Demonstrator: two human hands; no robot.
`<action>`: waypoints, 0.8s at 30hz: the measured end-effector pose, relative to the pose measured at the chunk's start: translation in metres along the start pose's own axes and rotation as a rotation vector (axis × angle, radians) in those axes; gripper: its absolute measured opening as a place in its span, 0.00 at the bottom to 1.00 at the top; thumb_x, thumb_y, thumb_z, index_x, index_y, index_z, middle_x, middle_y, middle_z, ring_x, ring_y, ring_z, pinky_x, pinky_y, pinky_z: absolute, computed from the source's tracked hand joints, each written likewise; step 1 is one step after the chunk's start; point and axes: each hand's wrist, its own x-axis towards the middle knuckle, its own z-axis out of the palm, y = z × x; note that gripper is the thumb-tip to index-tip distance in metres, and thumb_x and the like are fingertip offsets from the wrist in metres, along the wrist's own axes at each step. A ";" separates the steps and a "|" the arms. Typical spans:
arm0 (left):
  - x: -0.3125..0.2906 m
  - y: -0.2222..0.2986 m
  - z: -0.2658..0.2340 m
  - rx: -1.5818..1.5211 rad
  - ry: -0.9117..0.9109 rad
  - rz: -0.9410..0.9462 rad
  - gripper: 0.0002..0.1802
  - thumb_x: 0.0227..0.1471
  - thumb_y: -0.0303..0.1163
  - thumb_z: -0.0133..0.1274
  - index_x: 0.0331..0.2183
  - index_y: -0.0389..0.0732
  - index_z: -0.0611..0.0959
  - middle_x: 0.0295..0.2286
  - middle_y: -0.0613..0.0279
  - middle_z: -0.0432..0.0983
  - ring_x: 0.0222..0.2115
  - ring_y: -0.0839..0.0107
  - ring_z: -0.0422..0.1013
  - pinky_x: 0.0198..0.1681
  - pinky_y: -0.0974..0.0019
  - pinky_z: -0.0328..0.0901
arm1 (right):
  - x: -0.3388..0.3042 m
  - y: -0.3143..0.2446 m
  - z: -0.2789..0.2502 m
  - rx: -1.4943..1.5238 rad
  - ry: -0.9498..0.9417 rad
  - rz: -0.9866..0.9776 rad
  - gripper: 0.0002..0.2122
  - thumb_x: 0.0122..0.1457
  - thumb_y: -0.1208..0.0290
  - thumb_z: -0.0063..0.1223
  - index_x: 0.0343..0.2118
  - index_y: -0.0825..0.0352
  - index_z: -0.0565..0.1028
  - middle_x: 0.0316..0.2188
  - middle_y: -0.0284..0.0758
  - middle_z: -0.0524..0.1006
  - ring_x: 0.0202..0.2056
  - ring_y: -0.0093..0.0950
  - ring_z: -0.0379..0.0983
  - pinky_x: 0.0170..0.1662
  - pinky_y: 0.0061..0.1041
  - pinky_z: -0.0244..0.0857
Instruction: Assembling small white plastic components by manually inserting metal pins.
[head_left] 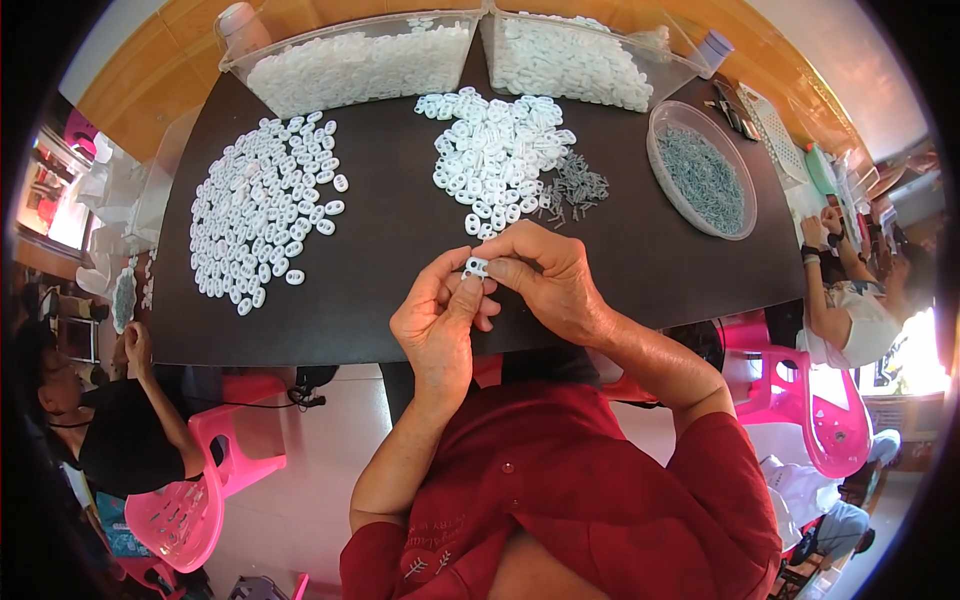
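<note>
Near the table's front edge my left hand (445, 312) pinches a small white oval plastic piece with two holes (476, 267). My right hand (545, 275) is closed at the same piece, its thumb and forefinger against the right side; whether a screw is between those fingers I cannot make out. Just beyond my hands lies a loose pile of similar white oval pieces (500, 150). Touching its right side is a small heap of grey screws (575, 188). A wider spread of white oval pieces (262, 205) covers the left of the table.
Two clear bins, a left one (360, 98) and a right one (640, 105), full of white pieces, line the back. A round tub (652, 150) of grey screws stands at the right. Co-workers sit left (120, 430) and right (850, 310), near pink chairs (200, 510).
</note>
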 end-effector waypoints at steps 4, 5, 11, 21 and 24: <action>0.003 0.001 -0.001 -0.081 0.019 -0.031 0.13 0.51 0.19 0.50 0.40 0.26 0.75 0.26 0.56 0.76 0.20 0.74 0.71 0.19 0.75 0.66 | -0.003 0.001 -0.002 -0.164 -0.034 -0.071 0.12 0.51 0.84 0.54 0.39 0.68 0.74 0.28 0.30 0.71 0.28 0.16 0.66 0.32 0.17 0.63; 0.003 0.002 0.000 -0.080 0.017 -0.032 0.13 0.51 0.19 0.50 0.40 0.26 0.75 0.26 0.56 0.76 0.20 0.74 0.71 0.19 0.75 0.66 | -0.004 0.000 -0.002 -0.236 -0.039 -0.147 0.14 0.49 0.84 0.56 0.40 0.67 0.74 0.28 0.30 0.71 0.27 0.16 0.65 0.32 0.17 0.62; 0.004 0.002 0.001 -0.097 0.032 -0.044 0.13 0.50 0.17 0.50 0.40 0.25 0.75 0.27 0.55 0.76 0.20 0.73 0.72 0.21 0.75 0.67 | -0.004 0.005 -0.001 -0.325 0.005 -0.244 0.16 0.45 0.84 0.57 0.40 0.67 0.75 0.29 0.31 0.71 0.27 0.18 0.65 0.30 0.17 0.62; 0.004 0.005 0.005 -0.071 0.030 -0.092 0.14 0.49 0.16 0.49 0.41 0.25 0.74 0.22 0.59 0.75 0.19 0.74 0.70 0.23 0.74 0.66 | -0.006 0.005 0.002 -0.362 0.067 -0.315 0.16 0.44 0.86 0.57 0.39 0.68 0.75 0.30 0.33 0.72 0.27 0.22 0.66 0.29 0.20 0.63; 0.003 0.004 0.004 -0.084 0.041 -0.079 0.14 0.49 0.16 0.49 0.40 0.24 0.75 0.21 0.59 0.74 0.19 0.74 0.70 0.24 0.74 0.66 | -0.005 0.008 0.003 -0.395 0.089 -0.371 0.16 0.43 0.85 0.57 0.38 0.68 0.75 0.29 0.33 0.73 0.28 0.24 0.66 0.29 0.21 0.63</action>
